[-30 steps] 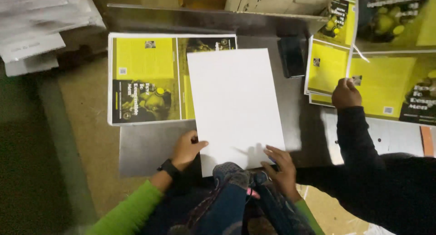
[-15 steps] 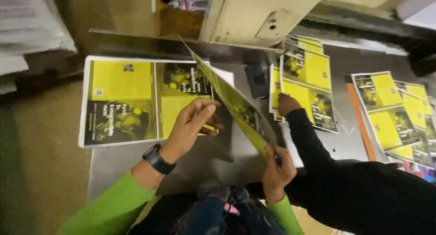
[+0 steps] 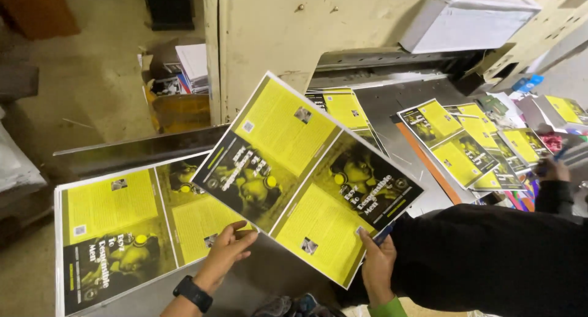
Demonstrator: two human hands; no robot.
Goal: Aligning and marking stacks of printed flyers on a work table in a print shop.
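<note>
A stack of yellow-and-black printed sheets [image 3: 122, 231] lies flat at the left of the metal bench [image 3: 269, 280], its near corner overhanging the bench edge. The left hand [image 3: 225, 251], fingers curled, grips the lower edge of a printed sheet [image 3: 306, 176] held tilted above the bench, overlapping the stack's right side. The right hand [image 3: 376, 265] pinches that sheet's lower right corner. Just beside it, a co-worker's black sleeve [image 3: 490, 256] crowds the right, with cut covers [image 3: 459, 142] fanned behind.
</note>
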